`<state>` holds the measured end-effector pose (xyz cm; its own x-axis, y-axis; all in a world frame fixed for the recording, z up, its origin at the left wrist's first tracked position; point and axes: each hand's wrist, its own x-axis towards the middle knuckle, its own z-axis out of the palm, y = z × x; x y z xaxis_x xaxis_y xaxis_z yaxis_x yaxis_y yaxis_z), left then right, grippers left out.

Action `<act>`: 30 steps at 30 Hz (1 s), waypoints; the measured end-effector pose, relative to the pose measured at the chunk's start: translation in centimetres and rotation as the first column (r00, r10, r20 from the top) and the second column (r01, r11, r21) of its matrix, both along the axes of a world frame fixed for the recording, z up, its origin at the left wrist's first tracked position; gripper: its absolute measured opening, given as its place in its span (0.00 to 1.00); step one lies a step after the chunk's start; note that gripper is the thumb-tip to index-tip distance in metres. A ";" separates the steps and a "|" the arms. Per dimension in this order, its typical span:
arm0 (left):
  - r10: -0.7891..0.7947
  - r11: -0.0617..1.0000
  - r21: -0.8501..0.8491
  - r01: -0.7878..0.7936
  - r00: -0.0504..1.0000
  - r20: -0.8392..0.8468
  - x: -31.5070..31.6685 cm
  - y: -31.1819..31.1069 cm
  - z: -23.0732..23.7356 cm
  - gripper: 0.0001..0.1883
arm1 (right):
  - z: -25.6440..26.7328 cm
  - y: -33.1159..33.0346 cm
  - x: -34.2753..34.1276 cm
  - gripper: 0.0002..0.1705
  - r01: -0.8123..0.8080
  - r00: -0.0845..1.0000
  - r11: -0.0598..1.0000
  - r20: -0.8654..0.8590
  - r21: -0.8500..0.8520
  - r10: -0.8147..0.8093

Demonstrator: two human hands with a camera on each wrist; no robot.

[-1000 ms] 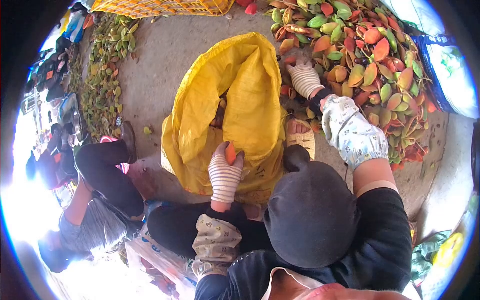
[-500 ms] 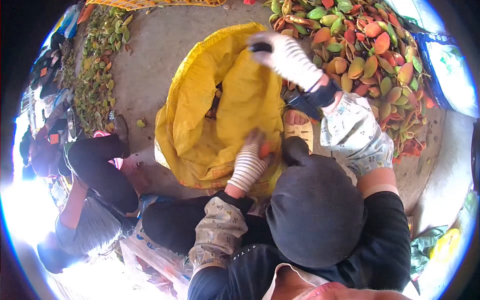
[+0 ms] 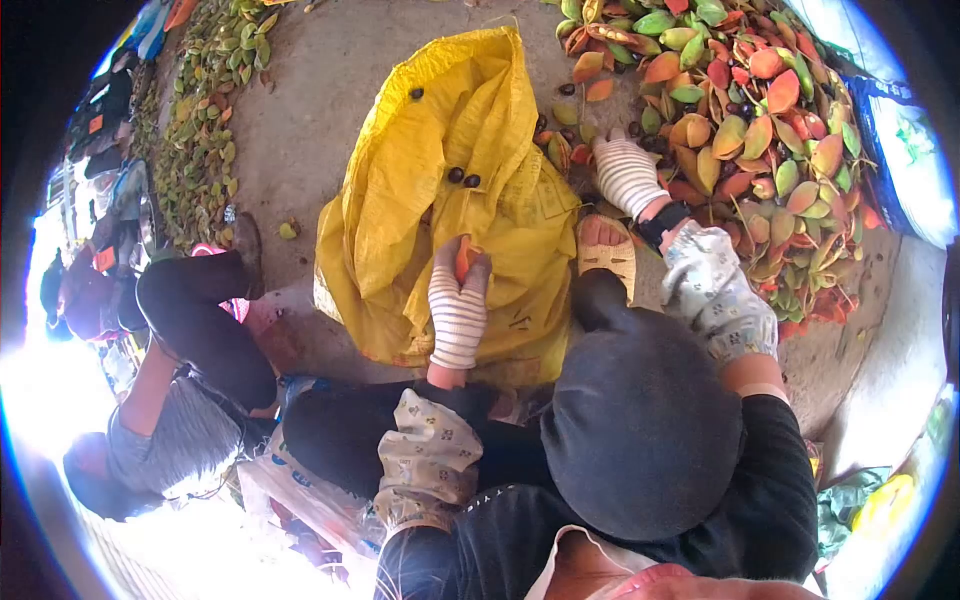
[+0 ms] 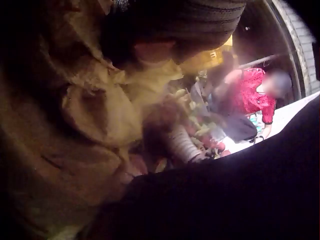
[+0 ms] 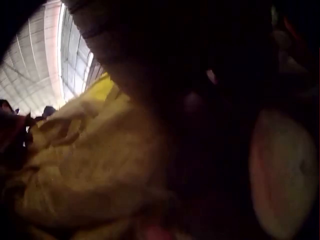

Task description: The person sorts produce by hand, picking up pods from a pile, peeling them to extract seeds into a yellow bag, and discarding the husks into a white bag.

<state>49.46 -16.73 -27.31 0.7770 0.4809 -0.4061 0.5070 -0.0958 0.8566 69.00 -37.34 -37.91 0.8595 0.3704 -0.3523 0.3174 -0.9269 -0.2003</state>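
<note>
My left hand [image 3: 458,315], in a striped glove with darkened fingers, pinches an orange seed pod [image 3: 466,258] over the near part of a yellow woven sack [image 3: 500,225]. Several round dark seeds [image 3: 472,181] show against the sack's upper folds. To the right, my right hand [image 3: 628,175] reaches down at the near edge of a heap of red, orange and green pods [image 3: 735,135]. Its fingertips are among the pods and loose dark seeds, and I cannot tell whether they hold one. A pale pod [image 5: 282,172] lies close by in the dark right wrist view.
A sandalled foot [image 3: 605,255] stands between sack and heap. Another strip of pods [image 3: 200,140] runs along the left, near a seated person [image 3: 190,300]. A blue-edged white bag [image 3: 905,160] borders the heap at right. Bare concrete [image 3: 300,110] lies behind the sack.
My right hand swung from the heap over the sack and back to the heap. Dark seeds now show on the sack. My left hand shifted right, then back, keeping the orange pod.
</note>
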 end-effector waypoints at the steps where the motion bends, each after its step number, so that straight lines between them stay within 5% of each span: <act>1: 0.097 0.972 -0.212 -0.099 0.995 -0.018 0.5 -0.5 1.4 0.16 | -0.3 -0.1 -0.6 0.13 -0.027 1.000 1.000 0.016 0.003 0.027; 2: 0.103 0.972 -0.209 -0.104 0.995 -0.016 1.0 -0.8 2.8 0.14 | -0.5 -0.1 -0.9 0.13 -0.059 0.998 0.998 0.039 0.009 0.058; 5: 0.021 0.989 0.150 -0.009 0.997 -0.077 0.6 0.8 2.3 0.15 | 0.1 -0.2 -0.9 0.14 -0.086 0.995 0.996 0.052 0.038 0.084; 6: -0.157 0.834 0.533 0.142 0.987 -0.017 0.7 1.7 1.6 0.16 | 0.1 -0.3 -0.5 0.14 -0.081 0.997 0.996 0.000 0.032 0.081; 8: -0.179 0.750 0.588 0.302 0.949 -0.259 -0.1 2.0 0.7 0.21 | 0.0 -0.2 0.2 0.16 -0.046 0.999 0.997 0.023 0.066 0.045; 9: -0.174 0.707 0.593 0.384 0.908 -0.381 -0.2 1.7 0.7 0.23 | 0.7 -0.1 0.1 0.16 -0.020 0.996 0.994 0.090 0.112 0.010; 10: -0.189 0.836 0.392 0.385 0.871 -0.453 -0.3 1.5 -0.1 0.26 | 2.3 0.4 0.4 0.17 -0.003 0.994 0.975 0.111 0.224 -0.022; 12: -0.307 0.782 0.403 0.475 0.857 -0.413 -1.0 0.0 -2.0 0.25 | 5.4 1.6 1.1 0.17 0.038 0.986 0.898 0.129 0.439 -0.105; 16: -0.413 0.767 0.362 0.530 0.839 -0.353 -0.9 -1.7 -2.0 0.23 | 8.4 4.0 1.5 0.16 -0.173 0.914 0.852 0.402 0.494 -0.047; 19: -0.372 0.740 0.372 0.560 0.803 -0.466 -0.1 -1.1 -1.2 0.19 | 9.2 4.1 2.1 0.17 -0.179 0.928 0.852 0.372 0.492 -0.020; 21: -0.342 0.770 0.339 0.541 0.798 -0.496 -0.4 -0.6 -1.7 0.18 | 5.3 3.3 3.0 0.21 -0.065 0.992 0.821 0.130 0.568 -0.011; 23: -0.317 0.799 0.295 0.524 0.784 -0.534 -0.4 -0.1 -2.5 0.16 | -1.7 2.3 4.1 0.24 -0.008 0.997 0.929 -0.067 0.371 0.036; 24: -0.301 0.816 0.267 0.512 0.772 -0.560 -0.5 0.1 -3.1 0.16 | 1.8 2.6 3.0 0.26 0.021 0.991 0.955 -0.135 0.296 0.020; 25: -0.283 0.833 0.240 0.498 0.758 -0.588 -0.8 0.2 -3.6 0.15 | 1.1 2.3 1.9 0.25 0.035 0.994 0.967 -0.113 0.251 -0.006; 27: -0.273 0.822 0.307 0.480 0.804 -0.528 -1.4 0.3 -4.6 0.15 | 0.5 2.0 -0.3 0.25 -0.063 0.973 0.920 0.228 0.386 -0.029; 29: -0.265 0.823 0.334 0.459 0.831 -0.489 -1.6 0.2 -4.7 0.15 | 3.6 3.8 -2.4 0.22 -0.007 0.971 0.820 0.198 0.572 -0.131; 30: -0.258 0.833 0.328 0.446 0.837 -0.482 -1.5 0.2 -4.6 0.15 | 4.6 4.4 -3.5 0.21 -0.146 0.959 0.791 0.282 0.594 -0.034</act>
